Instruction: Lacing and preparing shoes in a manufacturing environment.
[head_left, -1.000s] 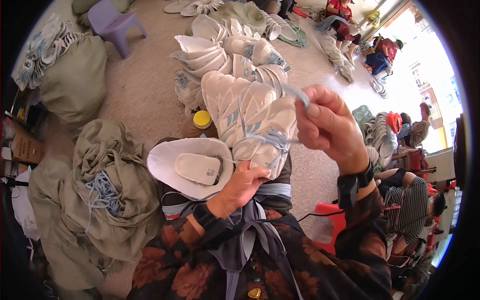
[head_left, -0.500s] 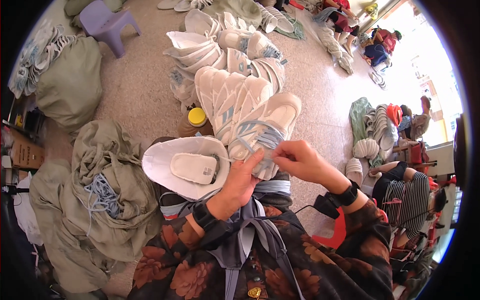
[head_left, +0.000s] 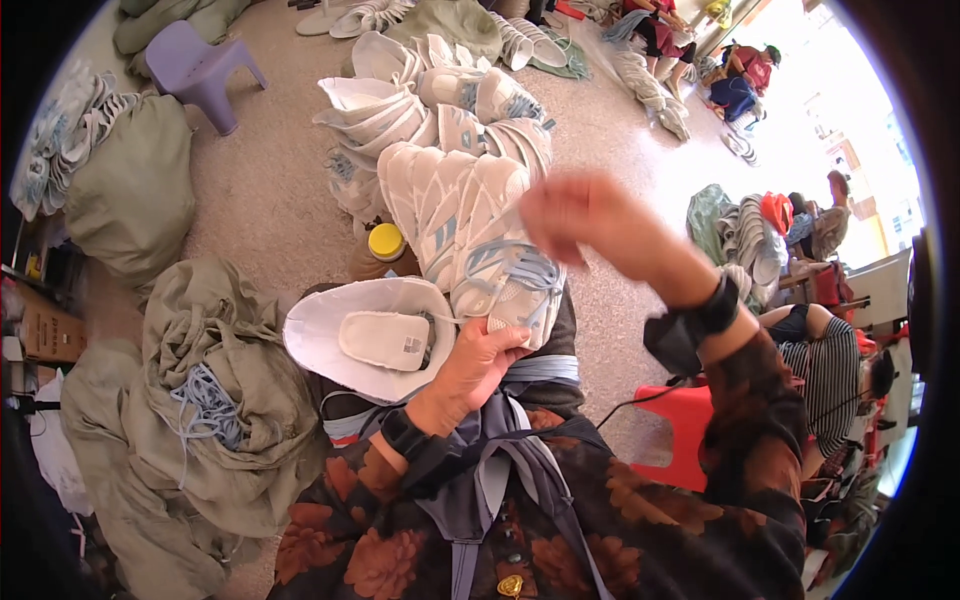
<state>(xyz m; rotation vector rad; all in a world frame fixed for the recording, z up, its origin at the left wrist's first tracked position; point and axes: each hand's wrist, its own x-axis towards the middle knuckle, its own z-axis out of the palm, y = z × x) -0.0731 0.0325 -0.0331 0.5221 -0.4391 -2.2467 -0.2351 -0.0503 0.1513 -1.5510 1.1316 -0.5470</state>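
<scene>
My left hand [head_left: 468,372] is closed on the heel end of a white and pale-blue shoe upper [head_left: 540,312], thumb on top. Blue-grey shoelace [head_left: 528,264] runs across the upper's front. My right hand [head_left: 592,222] is raised over its toe end, smeared by motion; I cannot make out whether its fingers grip the lace. Left of my left hand, on my lap, lies another shoe upper [head_left: 312,342], its white lining and a pale pad facing up. Nested shoe uppers [head_left: 425,190] fan out just beyond the one I hold.
More uppers [head_left: 375,105] are piled farther ahead. A yellow-lidded container [head_left: 386,241] stands near my lap. At left, a bundle of laces [head_left: 207,405] rests on olive cloth [head_left: 150,440]. A red stool [head_left: 680,425] is at right, a purple chair [head_left: 205,65] far left. Other people sit at right.
My right hand has lifted off the lacing and swung up and away, over the toe end. My left hand keeps its hold on the upper. The view has shifted slightly.
</scene>
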